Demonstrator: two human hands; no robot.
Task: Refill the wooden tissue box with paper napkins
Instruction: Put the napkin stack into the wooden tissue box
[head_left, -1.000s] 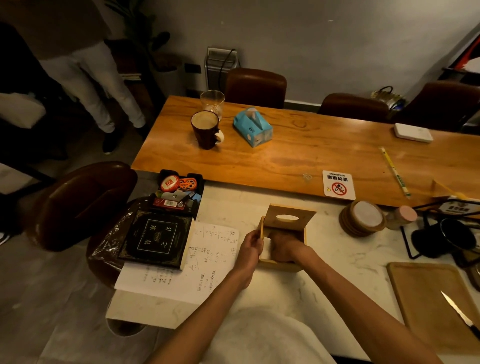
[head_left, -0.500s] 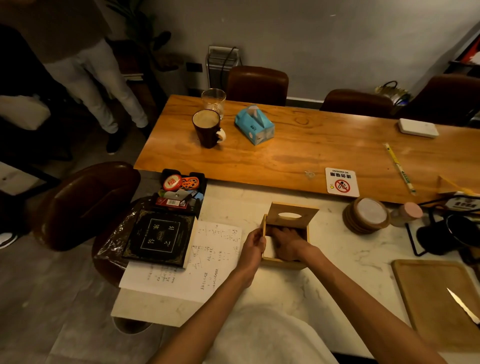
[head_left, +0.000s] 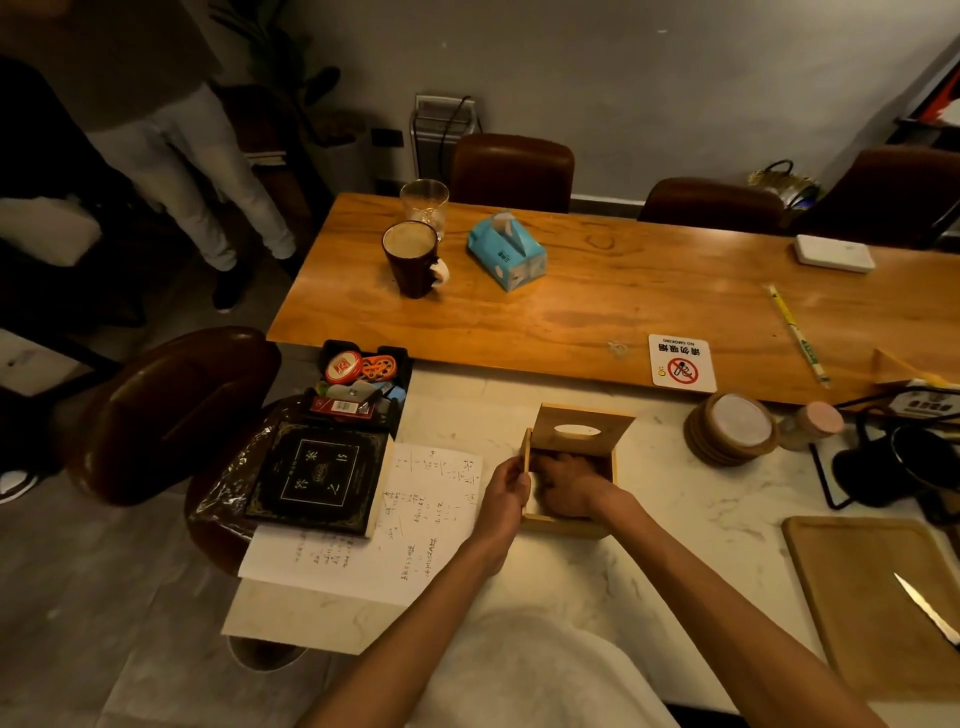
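Note:
The wooden tissue box (head_left: 563, 526) stands on the white marble counter, its hinged lid (head_left: 579, 431) tipped up at the far side with an oval slot in it. My left hand (head_left: 506, 488) grips the box's left wall. My right hand (head_left: 569, 483) is inside the box, palm down, pressing on what lies there; a sliver of white shows at the box's near edge under the hand. A blue pack of paper tissues (head_left: 506, 257) lies on the far wooden table.
Handwritten papers (head_left: 415, 525) and a black book (head_left: 317, 475) lie left of the box. Wooden coasters (head_left: 732, 428), a small jar (head_left: 813, 423) and a black mug (head_left: 904, 462) sit to the right. A cutting board (head_left: 872, 587) with a knife (head_left: 927, 610) is near right. A person stands far left.
My right hand has pushed a little deeper toward the far side of the box. My left hand keeps its hold on the left wall. The box has not moved.

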